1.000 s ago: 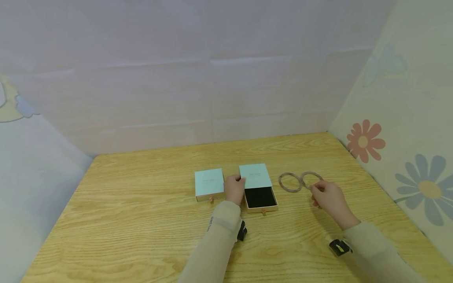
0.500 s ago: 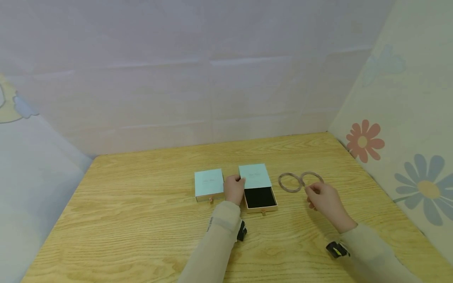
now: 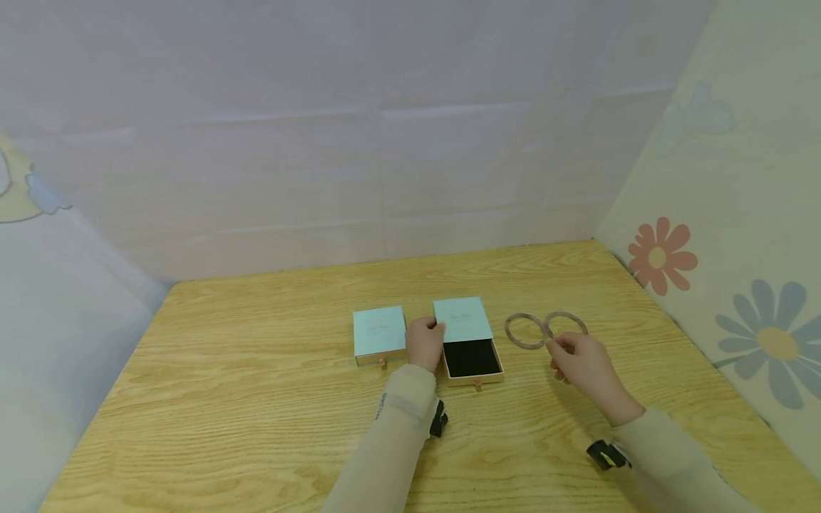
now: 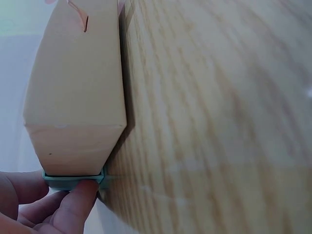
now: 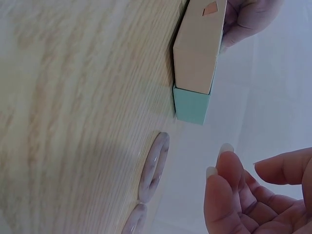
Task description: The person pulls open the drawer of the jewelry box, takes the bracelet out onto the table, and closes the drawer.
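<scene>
In the head view my left hand [image 3: 425, 345] grips the left edge of a pale blue sleeve [image 3: 463, 319]. From it a drawer box with a black lining [image 3: 471, 358] stands pulled partway out towards me. The left wrist view shows thumb and fingers pinching the sleeve's rim [image 4: 70, 183] behind the cream drawer [image 4: 73, 92]. My right hand [image 3: 586, 367] hovers just in front of two marbled bangles, one left [image 3: 529, 347] and one right [image 3: 566, 313], lying side by side. In the right wrist view its thumb and fingertips are apart, holding nothing, above the nearer bangle [image 5: 148, 170].
A second pale blue drawer box [image 3: 378, 331], pushed in, lies left of my left hand. Each drawer front has a small ribbon tab [image 3: 477, 385]. The wooden table [image 3: 256, 399] meets a pale wall behind and a flower-patterned wall [image 3: 770, 214] at the right.
My right hand has drifted left and slightly down, from the right bangle to the gap between the two. The left hand, boxes and bangles look unmoved.
</scene>
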Demonstrator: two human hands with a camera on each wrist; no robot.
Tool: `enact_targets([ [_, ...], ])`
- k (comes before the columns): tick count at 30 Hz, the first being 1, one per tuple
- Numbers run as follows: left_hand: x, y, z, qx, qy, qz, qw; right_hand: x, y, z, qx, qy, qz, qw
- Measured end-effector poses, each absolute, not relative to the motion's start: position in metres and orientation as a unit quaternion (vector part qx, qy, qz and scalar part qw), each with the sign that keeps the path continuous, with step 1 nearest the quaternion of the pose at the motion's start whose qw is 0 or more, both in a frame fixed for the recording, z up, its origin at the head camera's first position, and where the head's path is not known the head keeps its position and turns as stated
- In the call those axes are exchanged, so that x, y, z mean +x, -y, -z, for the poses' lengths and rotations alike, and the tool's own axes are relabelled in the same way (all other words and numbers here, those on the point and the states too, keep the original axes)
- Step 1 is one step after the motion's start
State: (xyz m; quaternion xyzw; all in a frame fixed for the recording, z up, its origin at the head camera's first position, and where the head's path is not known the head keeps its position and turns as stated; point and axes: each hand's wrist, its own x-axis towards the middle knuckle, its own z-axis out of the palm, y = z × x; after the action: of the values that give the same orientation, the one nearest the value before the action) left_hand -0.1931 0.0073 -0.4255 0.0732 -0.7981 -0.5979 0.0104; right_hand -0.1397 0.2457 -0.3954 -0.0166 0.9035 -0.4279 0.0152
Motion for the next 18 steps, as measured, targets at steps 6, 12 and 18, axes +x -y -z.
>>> enact_targets([
  [6,-0.1936,-0.0071,0.4282,0.070,0.797,0.600,0.012,-0.1391,-0.2428,0.3947,-0.018,-0.900,0.434,0.019],
  [12,-0.1963,-0.0068,0.4303,0.076,0.798,0.598,0.006,-0.1391,-0.2398,0.3954,-0.020,-0.897,0.441,0.018],
  [18,-0.1948,-0.0066,0.4282,0.072,0.798,0.598,0.006,-0.1376,-0.2373,0.3976,-0.025,-0.897,0.441,0.021],
])
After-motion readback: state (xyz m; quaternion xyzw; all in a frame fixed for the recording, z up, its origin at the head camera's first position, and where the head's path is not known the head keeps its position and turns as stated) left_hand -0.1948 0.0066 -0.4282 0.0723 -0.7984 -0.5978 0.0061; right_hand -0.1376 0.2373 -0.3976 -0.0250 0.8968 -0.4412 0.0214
